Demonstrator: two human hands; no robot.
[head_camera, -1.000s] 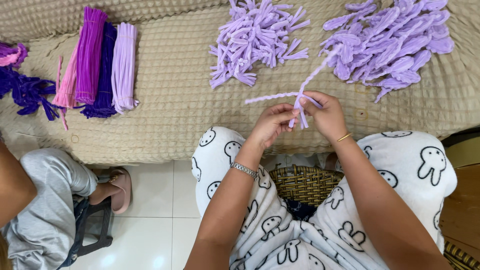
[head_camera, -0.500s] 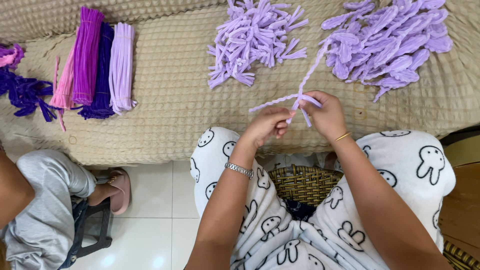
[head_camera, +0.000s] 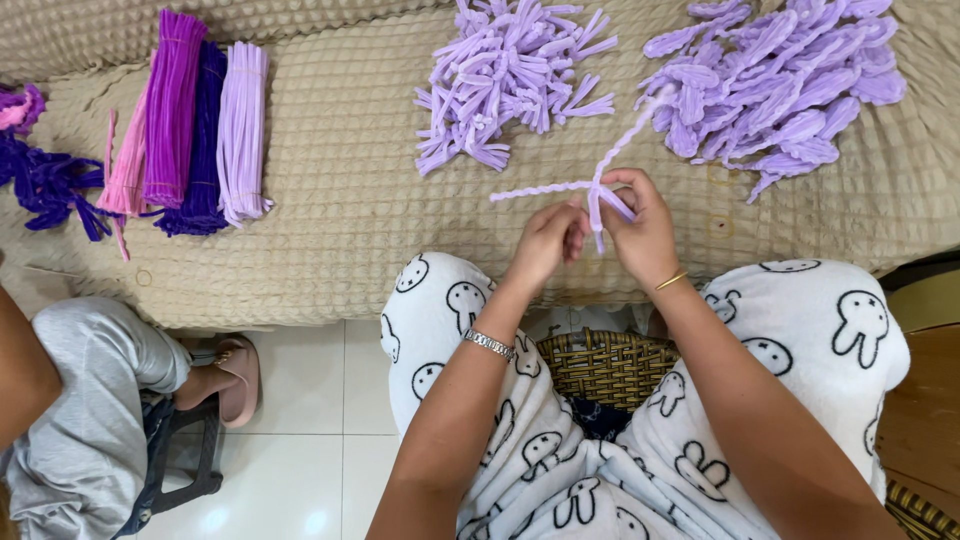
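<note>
My left hand (head_camera: 546, 238) and my right hand (head_camera: 641, 226) meet above my lap, both pinching a lilac pipe cleaner piece (head_camera: 597, 178). One strand of it sticks out to the left, another runs up and to the right, and short ends hang between my fingers. Beyond my hands, on the beige waffle-textured cover (head_camera: 340, 200), lie two heaps: a pile of twisted lilac pieces (head_camera: 510, 75) and a pile of looped lilac shapes (head_camera: 775, 85).
Bundles of straight pipe cleaners (head_camera: 195, 125) in magenta, dark purple, lilac and pink lie at the left, with dark purple scraps (head_camera: 45, 185) beside them. A wicker basket (head_camera: 600, 365) sits between my knees. Another person's leg in grey trousers (head_camera: 95, 400) is at lower left.
My hands have kept twisting the lilac piece in the same spot; its long strand has swung slightly upward to the right.
</note>
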